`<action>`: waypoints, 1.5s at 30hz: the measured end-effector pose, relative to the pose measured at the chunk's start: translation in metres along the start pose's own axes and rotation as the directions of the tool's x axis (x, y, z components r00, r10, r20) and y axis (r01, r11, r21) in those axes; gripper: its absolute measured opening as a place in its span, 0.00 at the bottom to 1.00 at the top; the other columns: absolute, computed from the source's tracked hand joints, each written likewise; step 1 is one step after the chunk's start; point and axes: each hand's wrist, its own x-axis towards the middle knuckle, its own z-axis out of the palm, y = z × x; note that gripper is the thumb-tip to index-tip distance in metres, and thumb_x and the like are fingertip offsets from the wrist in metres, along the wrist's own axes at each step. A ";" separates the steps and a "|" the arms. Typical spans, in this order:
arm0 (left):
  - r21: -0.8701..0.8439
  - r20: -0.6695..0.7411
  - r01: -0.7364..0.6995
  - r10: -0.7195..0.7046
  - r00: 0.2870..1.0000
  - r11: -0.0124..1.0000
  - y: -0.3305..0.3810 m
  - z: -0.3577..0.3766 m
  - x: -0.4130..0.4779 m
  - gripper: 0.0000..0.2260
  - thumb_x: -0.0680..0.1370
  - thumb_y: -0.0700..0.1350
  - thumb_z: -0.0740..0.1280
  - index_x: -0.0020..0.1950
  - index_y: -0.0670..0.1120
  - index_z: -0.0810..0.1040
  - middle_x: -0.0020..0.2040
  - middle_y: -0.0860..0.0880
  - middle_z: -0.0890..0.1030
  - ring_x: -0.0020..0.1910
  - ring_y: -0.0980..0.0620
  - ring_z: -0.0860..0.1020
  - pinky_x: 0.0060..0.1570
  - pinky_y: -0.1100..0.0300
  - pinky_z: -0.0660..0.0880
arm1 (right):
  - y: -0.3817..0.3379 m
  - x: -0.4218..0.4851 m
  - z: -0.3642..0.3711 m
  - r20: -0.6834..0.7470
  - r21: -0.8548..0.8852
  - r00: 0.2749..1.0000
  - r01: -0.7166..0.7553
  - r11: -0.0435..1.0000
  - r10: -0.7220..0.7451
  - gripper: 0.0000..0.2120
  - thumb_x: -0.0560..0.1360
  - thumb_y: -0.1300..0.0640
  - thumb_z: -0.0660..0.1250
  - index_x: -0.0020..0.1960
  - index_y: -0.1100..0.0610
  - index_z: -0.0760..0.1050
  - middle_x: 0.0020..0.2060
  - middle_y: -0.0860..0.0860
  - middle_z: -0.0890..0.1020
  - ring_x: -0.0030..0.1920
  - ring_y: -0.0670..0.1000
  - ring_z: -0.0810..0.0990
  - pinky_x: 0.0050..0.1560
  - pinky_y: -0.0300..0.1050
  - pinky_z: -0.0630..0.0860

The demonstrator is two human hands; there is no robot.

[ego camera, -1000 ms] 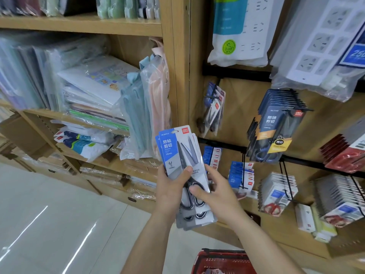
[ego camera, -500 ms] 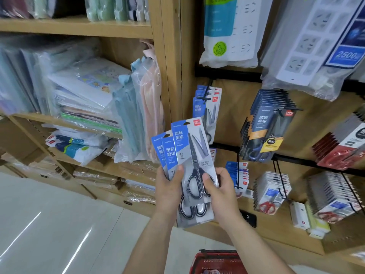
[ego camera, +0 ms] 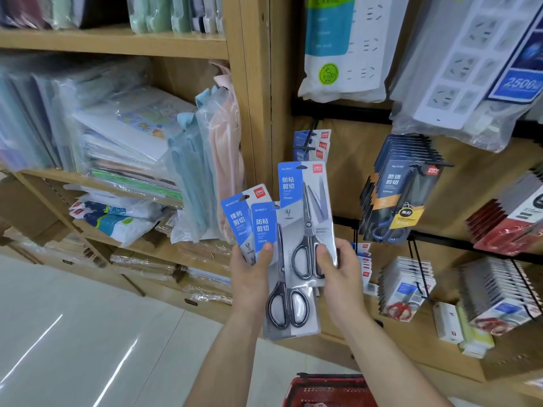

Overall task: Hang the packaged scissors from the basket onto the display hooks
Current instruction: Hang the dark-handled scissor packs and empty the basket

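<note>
Wooden shop shelving (ego camera: 252, 83) is filling the frame: stationery at left, hook panel at right. Red basket (ego camera: 329, 390) is sitting at bottom centre. Left hand (ego camera: 249, 280) is gripping a fan of spare packs (ego camera: 261, 224), thumb on the front card. Right hand (ego camera: 340, 277) is pinching one packaged scissors (ego camera: 305, 212) by its lower end, long axis upright, hang hole uppermost. Display hook (ego camera: 306, 141), carrying matching blue cards, is lying directly above that pack; right hand is nearer. Judgement: lift, then thread hole onto hook.
</note>
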 end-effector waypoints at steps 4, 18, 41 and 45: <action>0.021 -0.022 -0.005 0.006 1.000 1.000 -0.001 -0.002 0.003 0.08 0.82 0.45 0.71 0.61 0.49 0.79 0.54 0.54 0.87 0.54 0.54 0.85 0.58 0.52 0.79 | -0.004 0.017 -0.006 -0.017 -0.082 1.000 0.022 0.996 -0.023 0.03 0.81 0.55 0.69 0.52 0.47 0.78 0.47 0.48 0.85 0.48 0.51 0.83 0.53 0.56 0.80; 0.041 -0.030 0.035 -0.034 0.999 0.999 0.003 -0.012 0.000 0.08 0.81 0.46 0.72 0.58 0.49 0.78 0.53 0.52 0.87 0.54 0.48 0.86 0.60 0.39 0.80 | -0.021 0.046 -0.009 -0.071 -0.200 0.996 0.030 0.979 -0.045 0.01 0.82 0.56 0.68 0.52 0.52 0.76 0.46 0.47 0.82 0.44 0.44 0.81 0.42 0.39 0.76; -0.029 -0.017 0.116 -0.117 0.993 0.993 -0.007 -0.001 -0.006 0.11 0.82 0.50 0.71 0.62 0.47 0.77 0.56 0.48 0.86 0.56 0.46 0.85 0.61 0.42 0.80 | -0.006 -0.025 -0.022 0.163 -0.319 0.971 -0.117 0.941 0.176 0.09 0.75 0.58 0.77 0.53 0.48 0.84 0.40 0.45 0.87 0.42 0.45 0.85 0.42 0.40 0.78; 0.017 0.076 0.102 -0.103 0.992 0.995 -0.011 -0.001 -0.009 0.14 0.81 0.45 0.72 0.65 0.46 0.76 0.59 0.49 0.86 0.58 0.47 0.85 0.64 0.40 0.78 | 0.004 -0.020 -0.026 0.037 -0.267 0.988 -0.137 0.954 0.152 0.05 0.79 0.53 0.73 0.54 0.50 0.80 0.41 0.48 0.87 0.41 0.48 0.86 0.43 0.47 0.79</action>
